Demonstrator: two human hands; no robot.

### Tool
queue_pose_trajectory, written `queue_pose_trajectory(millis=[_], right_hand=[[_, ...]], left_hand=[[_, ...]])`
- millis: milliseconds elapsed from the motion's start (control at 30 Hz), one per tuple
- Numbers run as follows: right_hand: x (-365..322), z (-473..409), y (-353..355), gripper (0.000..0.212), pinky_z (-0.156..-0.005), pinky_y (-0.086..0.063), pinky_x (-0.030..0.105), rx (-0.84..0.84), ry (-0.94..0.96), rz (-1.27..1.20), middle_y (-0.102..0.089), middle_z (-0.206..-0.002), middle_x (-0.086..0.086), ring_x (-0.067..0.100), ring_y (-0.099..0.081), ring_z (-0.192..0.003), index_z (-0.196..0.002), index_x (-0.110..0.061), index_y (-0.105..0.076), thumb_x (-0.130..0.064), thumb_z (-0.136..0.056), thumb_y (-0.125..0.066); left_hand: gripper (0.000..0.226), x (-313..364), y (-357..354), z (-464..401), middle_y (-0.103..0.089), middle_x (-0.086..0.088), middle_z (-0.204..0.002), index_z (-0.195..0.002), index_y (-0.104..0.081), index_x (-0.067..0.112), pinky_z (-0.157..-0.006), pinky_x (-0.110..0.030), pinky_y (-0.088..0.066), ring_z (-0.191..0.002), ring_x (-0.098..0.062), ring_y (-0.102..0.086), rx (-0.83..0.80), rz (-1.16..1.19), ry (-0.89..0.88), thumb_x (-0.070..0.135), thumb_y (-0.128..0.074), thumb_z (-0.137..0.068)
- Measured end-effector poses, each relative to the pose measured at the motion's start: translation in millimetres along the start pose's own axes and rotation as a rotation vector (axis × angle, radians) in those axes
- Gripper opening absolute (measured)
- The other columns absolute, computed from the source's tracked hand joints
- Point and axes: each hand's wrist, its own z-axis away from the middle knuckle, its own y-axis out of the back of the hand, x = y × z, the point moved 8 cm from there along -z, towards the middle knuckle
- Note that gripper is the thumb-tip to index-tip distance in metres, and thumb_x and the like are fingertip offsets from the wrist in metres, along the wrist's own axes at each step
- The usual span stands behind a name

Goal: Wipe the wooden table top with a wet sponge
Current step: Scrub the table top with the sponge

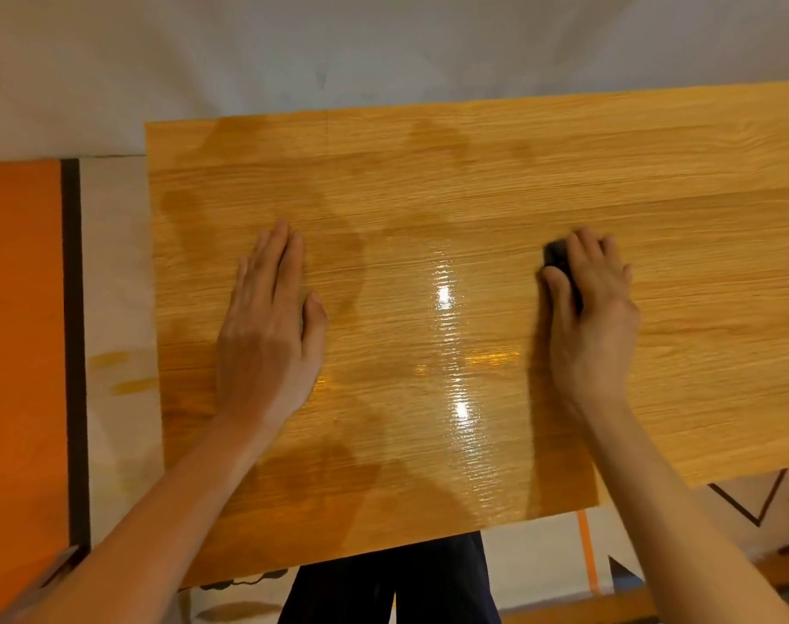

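Observation:
The wooden table top (451, 182) fills the middle of the view, its left and middle parts glossy and darker with wet streaks. My left hand (271, 326) lies flat on the wood at centre-left, fingers straight and together, holding nothing. My right hand (595, 304) is at centre-right, on top of a dark sponge (559, 258). Its fingers curve over the sponge and the thumb sits against its near side. Only the sponge's left end shows; the rest is hidden under the hand.
A pale wall runs behind the table's far edge. An orange panel (19, 344) with a dark border stands to the left. My dark trouser legs (392, 578) show below the near edge, over a patterned floor (541, 565).

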Motion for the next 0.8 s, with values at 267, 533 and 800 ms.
queue_pose_trajectory(millis=[267, 533, 800], right_hand=[[-143.8, 14.7, -105.2, 0.041, -0.121, -0.015, 0.037, -0.162, 0.424, -0.058, -0.048, -0.146, 0.01, 0.026, -0.033, -0.143, -0.136, -0.005, -0.053, -0.022, -0.099, -0.054], [0.0, -45.7, 0.1, 0.04, -0.122, -0.006, 0.028, -0.134, 0.162, -0.015, -0.042, -0.151, 0.005, 0.018, -0.022, -0.147, -0.139, -0.011, -0.051, -0.024, -0.101, -0.049], [-144.8, -12.7, -107.7, 0.039, -0.116, -0.02, 0.038, -0.173, 0.512, -0.024, -0.057, -0.137, 0.012, 0.03, -0.046, -0.134, -0.127, -0.004, -0.061, -0.018, -0.091, -0.066]], left_hand=[[0.058, -2.1, -4.8, -3.7, -0.021, -0.006, -0.168, -0.159, -0.027, 0.006, -0.128, -0.03, -0.007, -0.156, -0.019, -0.016, -0.104, -0.088, 0.08, 0.027, -0.032, -0.105], [0.058, -2.7, -5.0, -4.7, -0.02, -0.004, -0.169, -0.159, -0.028, 0.008, -0.128, -0.028, -0.007, -0.156, -0.02, -0.017, -0.121, -0.051, 0.098, 0.029, -0.037, -0.105], [0.059, -3.2, -4.8, -3.8, -0.02, -0.002, -0.169, -0.158, -0.031, 0.008, -0.127, -0.023, -0.007, -0.157, -0.017, -0.015, -0.15, -0.056, 0.112, 0.032, -0.036, -0.104]])
